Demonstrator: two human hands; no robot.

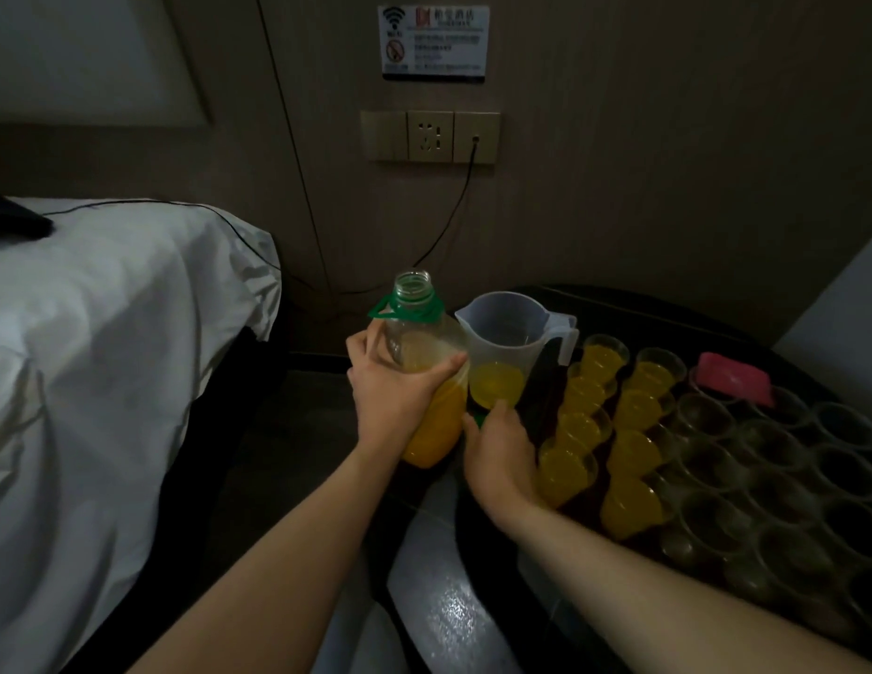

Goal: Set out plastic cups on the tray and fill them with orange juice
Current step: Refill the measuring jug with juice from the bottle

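A large clear bottle [417, 333] of orange juice stands upright with its mouth uncapped and a green handle ring at the neck. My left hand [392, 391] grips its body. Right beside it stands a clear measuring jug [509, 333] with a little juice at the bottom. My right hand [499, 449] is at the jug's base, fingers curled over a small green object [481, 420], probably the bottle cap. On the dark tray [619, 304], two rows of filled cups [636, 411] hold juice; several empty clear cups [765, 449] fill the rest.
A pink object [733, 379] lies on the cups at the tray's far side. A bed with white sheets [108, 357] is on the left. A wall socket panel [429, 136] with a black cable hangs behind the bottle.
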